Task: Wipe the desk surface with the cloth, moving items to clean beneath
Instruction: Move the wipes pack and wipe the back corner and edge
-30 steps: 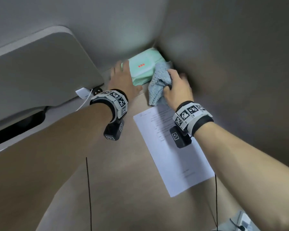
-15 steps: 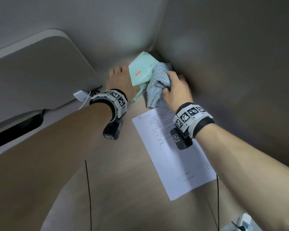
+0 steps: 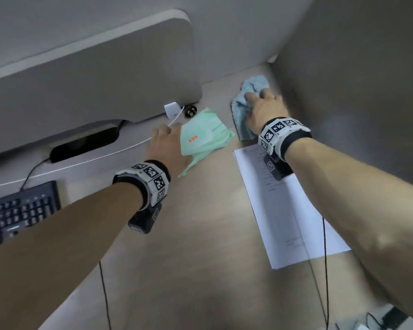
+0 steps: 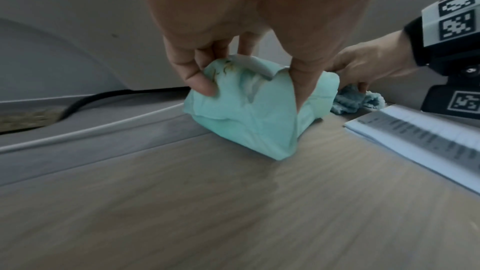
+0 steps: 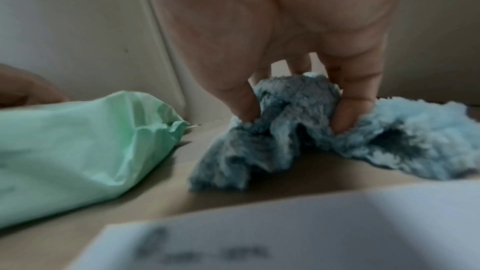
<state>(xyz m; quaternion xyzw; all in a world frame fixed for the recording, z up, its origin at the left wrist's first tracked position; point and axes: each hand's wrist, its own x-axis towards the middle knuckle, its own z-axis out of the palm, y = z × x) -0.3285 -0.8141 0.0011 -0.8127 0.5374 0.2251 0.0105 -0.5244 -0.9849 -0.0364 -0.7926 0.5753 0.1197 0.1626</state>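
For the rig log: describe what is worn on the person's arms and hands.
Both forearms are bare, with no sleeves or gloves. Each wrist carries a black band faced with white square-code markers, and a small black camera block beneath it. A thin black cable hangs from each.

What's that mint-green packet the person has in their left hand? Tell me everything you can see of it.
The soft mint-green plastic packet is crinkled and pillow-shaped, with a small red printed mark on top and a flap along one face. It looks like a pack of tissues or wipes, though I cannot tell which. The left hand pinches it from above, fingers on one side and thumb on the other. It is tilted, one end resting on the pale wood desk, beside the white paper sheet and apart from the fluffy blue cloth.
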